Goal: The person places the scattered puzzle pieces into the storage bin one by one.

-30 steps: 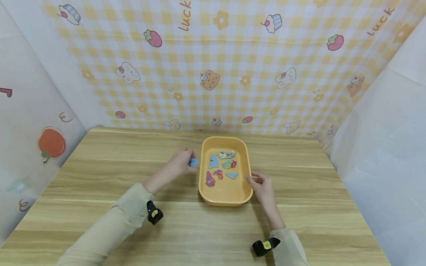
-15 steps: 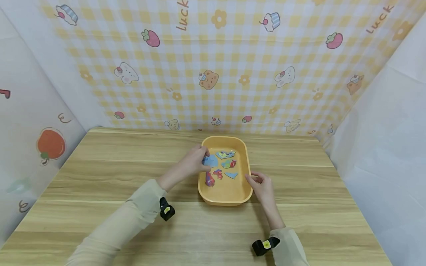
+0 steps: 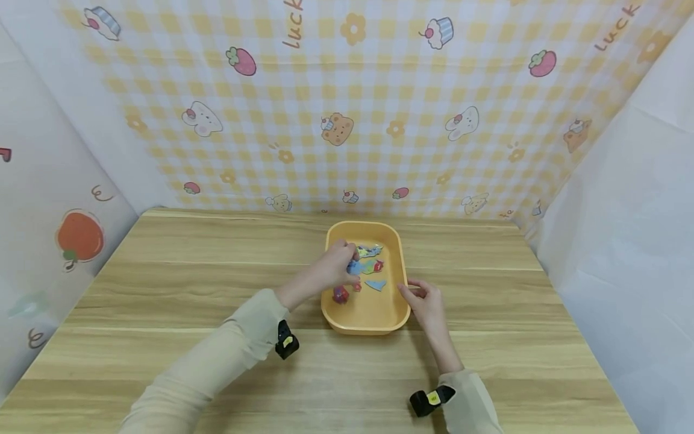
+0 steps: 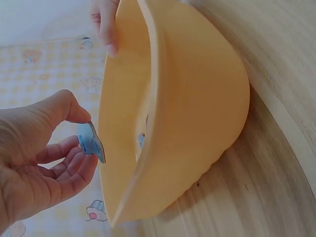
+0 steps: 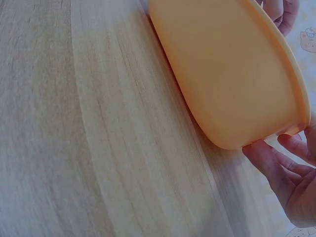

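Note:
My left hand [image 3: 337, 264] is over the left part of a yellow plastic tray [image 3: 374, 316]. Between thumb and fingers it pinches a small light-blue puzzle piece [image 4: 90, 140], held near the tray's rim height in the left wrist view. On the tray's floor lie several flat, irregular printed pieces: a yellow-and-blue piece [image 3: 371, 251], a green-and-red piece [image 3: 375, 266], a plain blue piece [image 3: 376, 285] and a red-purple piece [image 3: 340, 295]. The left hand partly hides some of them. At the right side, my right hand [image 3: 427, 301] grips the tray's rim, thumb on top and fingers outside.
The tray stands on a wood-grain table [image 3: 217, 253], towards its back edge. Behind it hangs a yellow checked cloth [image 3: 303, 96] with printed cartoons. White sheets [image 3: 623, 199] close off both sides. A black camera [image 3: 286, 340] sits on each wrist.
My left hand has come rightwards from beside the tray to over it, carrying the blue puzzle piece. The right hand stays on the rim, and the view has shifted slightly.

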A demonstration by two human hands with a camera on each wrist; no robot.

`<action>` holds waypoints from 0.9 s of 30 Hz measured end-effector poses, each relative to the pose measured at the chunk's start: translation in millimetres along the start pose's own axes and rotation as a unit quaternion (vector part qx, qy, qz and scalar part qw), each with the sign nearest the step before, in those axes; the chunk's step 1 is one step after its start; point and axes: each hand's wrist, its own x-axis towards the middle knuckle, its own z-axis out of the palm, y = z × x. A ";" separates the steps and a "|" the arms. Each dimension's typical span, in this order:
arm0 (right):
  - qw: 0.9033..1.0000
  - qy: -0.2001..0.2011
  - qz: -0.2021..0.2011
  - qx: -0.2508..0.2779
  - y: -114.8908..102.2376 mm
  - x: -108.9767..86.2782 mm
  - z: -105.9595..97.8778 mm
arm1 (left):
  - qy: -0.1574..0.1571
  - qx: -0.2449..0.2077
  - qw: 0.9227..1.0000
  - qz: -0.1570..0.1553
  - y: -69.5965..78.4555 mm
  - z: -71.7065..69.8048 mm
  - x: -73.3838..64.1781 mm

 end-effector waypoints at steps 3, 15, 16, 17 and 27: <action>1.000 -0.003 0.003 0.006 -1.3 -0.1 -0.3 | -0.016 0.001 1.000 -0.002 2.6 2.8 2.8; 1.000 0.000 -0.002 0.002 -1.5 -0.1 0.8 | -0.090 0.001 0.995 0.036 6.8 18.9 7.2; 1.000 0.001 -0.003 0.002 -1.6 -0.2 0.7 | -0.094 0.006 0.995 0.039 6.9 20.8 7.2; 1.000 0.000 -0.003 0.003 -1.8 -0.3 0.6 | -0.098 0.010 0.994 0.043 6.9 22.8 7.3; 1.000 -0.003 0.000 0.015 -1.1 -0.6 1.0 | -0.150 0.056 0.986 0.048 12.3 39.3 10.0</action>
